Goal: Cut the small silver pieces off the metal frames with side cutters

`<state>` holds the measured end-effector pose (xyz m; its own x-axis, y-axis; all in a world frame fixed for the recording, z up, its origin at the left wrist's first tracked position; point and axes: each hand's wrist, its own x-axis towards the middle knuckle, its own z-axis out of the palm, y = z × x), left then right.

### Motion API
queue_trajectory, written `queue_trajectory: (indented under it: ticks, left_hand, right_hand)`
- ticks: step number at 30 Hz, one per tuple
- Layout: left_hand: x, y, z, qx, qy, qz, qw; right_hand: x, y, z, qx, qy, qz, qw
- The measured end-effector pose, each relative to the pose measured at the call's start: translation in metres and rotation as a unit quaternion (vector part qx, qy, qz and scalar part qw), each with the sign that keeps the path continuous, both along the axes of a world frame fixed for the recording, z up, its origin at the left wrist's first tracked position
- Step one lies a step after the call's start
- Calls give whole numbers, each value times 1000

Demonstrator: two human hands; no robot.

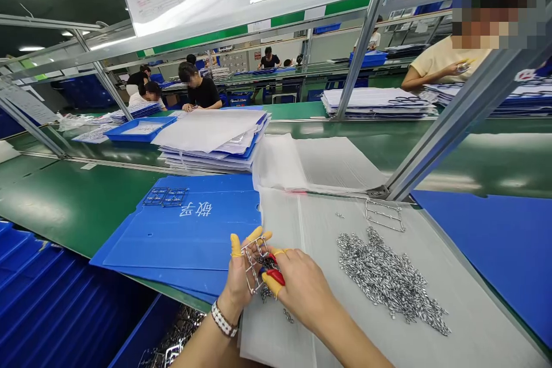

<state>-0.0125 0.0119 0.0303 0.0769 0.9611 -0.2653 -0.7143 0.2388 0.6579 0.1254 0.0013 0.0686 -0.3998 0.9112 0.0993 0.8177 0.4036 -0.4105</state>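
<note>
My left hand (240,271), with yellow finger cots on its fingertips, holds a small silver wire frame (252,267) upright. My right hand (297,279), also wearing yellow finger cots, grips red-handled pliers (275,276) whose tip is at the frame and partly hidden. Beneath the hands lie a few small metal pieces (288,316). To the right, a large heap of small silver twisted parts (383,270) rests on a translucent white sheet (328,322). Another wire frame (385,215) lies beyond the heap.
Two joined wire frames (165,196) lie on a blue plastic board (207,241) at the left. Stacked sheets (211,132) stand behind it. A slanted metal post (448,118) rises at the right. Below left is a blue bin (133,333) with metal parts. Several people sit at benches beyond.
</note>
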Motion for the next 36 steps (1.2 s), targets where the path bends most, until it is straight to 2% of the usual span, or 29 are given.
queue_trajectory:
  ticks: [6, 28, 36]
  left_hand:
    - [3, -4, -1, 31, 55, 1, 998]
    - [2, -3, -16, 80, 109, -11, 991]
    - [1, -4, -15, 96, 133, -11, 986]
  right_hand:
    - [-7, 7, 9, -62, -69, -10, 996]
    - [-2, 4, 19, -82, -80, -6, 993]
    - [0, 5, 20, -89, -73, 2, 993]
